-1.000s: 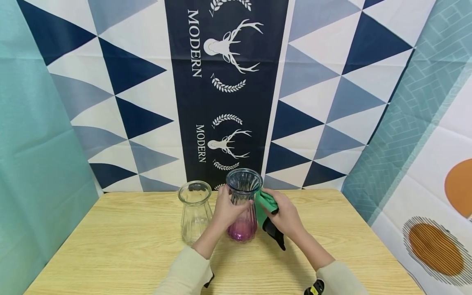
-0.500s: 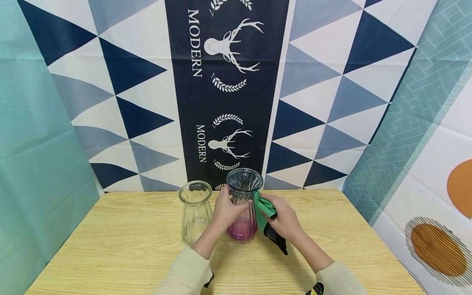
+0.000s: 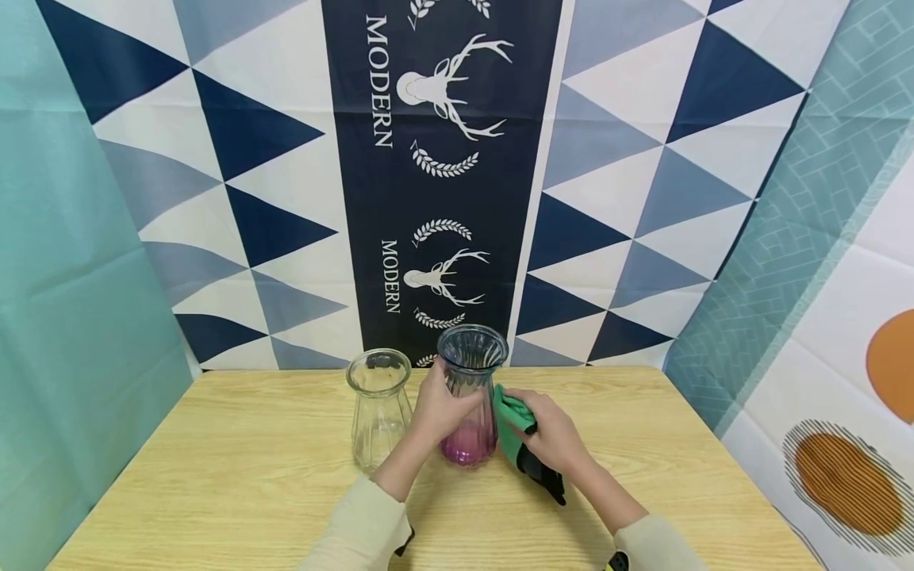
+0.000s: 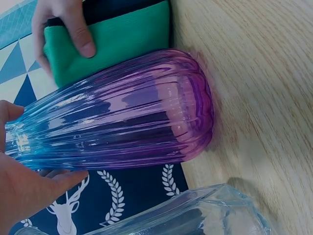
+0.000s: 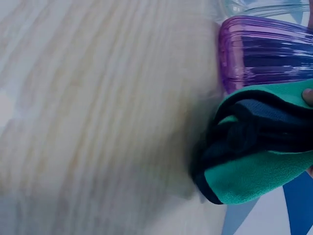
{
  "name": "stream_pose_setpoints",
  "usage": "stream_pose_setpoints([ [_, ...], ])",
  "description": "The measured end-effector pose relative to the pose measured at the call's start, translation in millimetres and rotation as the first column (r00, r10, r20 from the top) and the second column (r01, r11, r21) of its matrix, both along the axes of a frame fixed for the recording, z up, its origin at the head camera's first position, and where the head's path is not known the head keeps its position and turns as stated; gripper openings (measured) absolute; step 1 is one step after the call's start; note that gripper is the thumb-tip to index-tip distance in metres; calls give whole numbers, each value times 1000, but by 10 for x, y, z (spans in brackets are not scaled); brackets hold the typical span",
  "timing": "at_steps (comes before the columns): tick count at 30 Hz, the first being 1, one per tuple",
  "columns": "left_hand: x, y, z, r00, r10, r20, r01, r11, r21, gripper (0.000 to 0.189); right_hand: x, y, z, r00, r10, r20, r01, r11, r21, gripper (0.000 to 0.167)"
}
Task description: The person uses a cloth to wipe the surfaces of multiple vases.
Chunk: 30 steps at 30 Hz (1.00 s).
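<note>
A ribbed glass vase (image 3: 469, 432), blue at the rim and purple at the base, stands upright on the wooden table. My left hand (image 3: 437, 408) grips its neck, thumb on the near side. In the left wrist view the vase (image 4: 132, 110) shows its whole purple base resting on the table. A folded green cloth with black edging (image 3: 512, 432) is pinched in my right hand (image 3: 548, 432), against the vase's right side. The right wrist view shows the cloth (image 5: 264, 181) beside the purple base, with only bits of my right fingers at the edge.
A clear glass vase (image 3: 378, 428) stands close on the left of the coloured one, behind my left forearm. The table (image 3: 236, 476) runs back to a patterned wall cloth (image 3: 286, 262). Teal hangings (image 3: 78, 317) flank the left side.
My right hand has slid the cloth a little down the vase's right side, from near the neck towards the lower body. The left hand and both vases stay in place.
</note>
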<state>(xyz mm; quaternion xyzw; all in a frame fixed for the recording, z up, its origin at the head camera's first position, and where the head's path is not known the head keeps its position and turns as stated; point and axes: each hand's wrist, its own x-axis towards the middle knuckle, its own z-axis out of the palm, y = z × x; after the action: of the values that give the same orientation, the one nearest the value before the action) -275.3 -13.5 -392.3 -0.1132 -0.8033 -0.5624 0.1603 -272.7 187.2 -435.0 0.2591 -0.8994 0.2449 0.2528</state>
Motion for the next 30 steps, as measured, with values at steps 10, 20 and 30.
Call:
stream_pose_setpoints([
  [10, -1, -13, 8, 1000, -1, 15, 1, 1000, 9, 76, 26, -98, 200, 989, -5, -146, -5, 998, -67, 53],
  [20, -6, -10, 8, 1000, -11, 3, 11, 1000, 24, 70, 31, -129, 266, 986, -2, -167, -10, 998, -70, 53],
  [30, -16, -6, -5, 1000, -17, 9, 17, 1000, 17, 65, 28, -63, 136, 999, -12, -47, 11, 1000, -10, 50],
])
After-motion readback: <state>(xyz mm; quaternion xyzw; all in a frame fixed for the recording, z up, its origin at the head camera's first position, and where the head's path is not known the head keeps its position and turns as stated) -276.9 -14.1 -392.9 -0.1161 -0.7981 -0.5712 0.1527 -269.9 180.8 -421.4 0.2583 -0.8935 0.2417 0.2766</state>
